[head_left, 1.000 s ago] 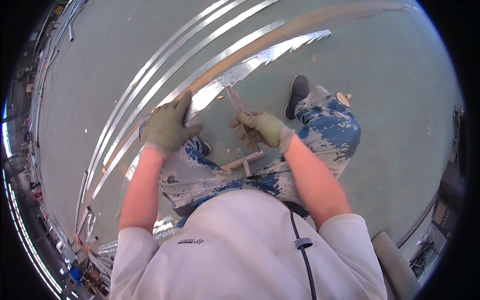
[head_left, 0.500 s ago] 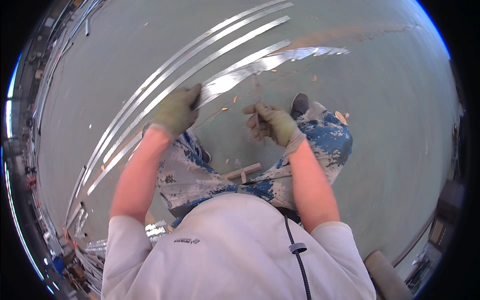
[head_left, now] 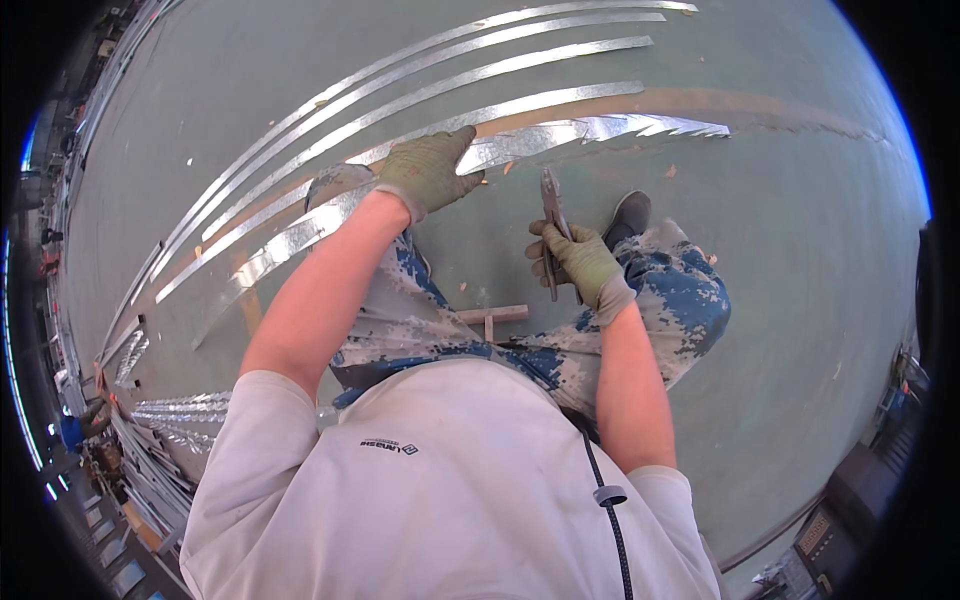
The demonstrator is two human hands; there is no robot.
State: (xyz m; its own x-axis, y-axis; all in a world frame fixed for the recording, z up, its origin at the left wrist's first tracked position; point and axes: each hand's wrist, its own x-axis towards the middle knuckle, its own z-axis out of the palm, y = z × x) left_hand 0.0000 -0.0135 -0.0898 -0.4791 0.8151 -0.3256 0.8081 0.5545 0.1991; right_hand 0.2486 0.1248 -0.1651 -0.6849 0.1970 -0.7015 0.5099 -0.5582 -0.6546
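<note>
My left hand [head_left: 430, 170], in a green work glove, is closed round a long shiny metal strip [head_left: 530, 141]. Beyond the hand, the strip's far end is bent or cut into a row of slanted tabs. Its other end passes under my left forearm and over the leg. My right hand [head_left: 580, 262], also gloved, grips dark pliers [head_left: 553, 200] by their two handles, jaws pointing away from me. The pliers are apart from the strip, and their jaws look closed.
Several flat metal strips [head_left: 520, 66] lie side by side on the green floor [head_left: 790, 280] ahead. A small wooden piece [head_left: 497, 314] sits between my legs. Crinkled metal lengths [head_left: 185, 404] lie at lower left. Dark boxes [head_left: 835, 515] stand at lower right.
My left hand has shifted right along with the view and the strip. The pliers, blurred before, now show sharply, upright and farther from the strip.
</note>
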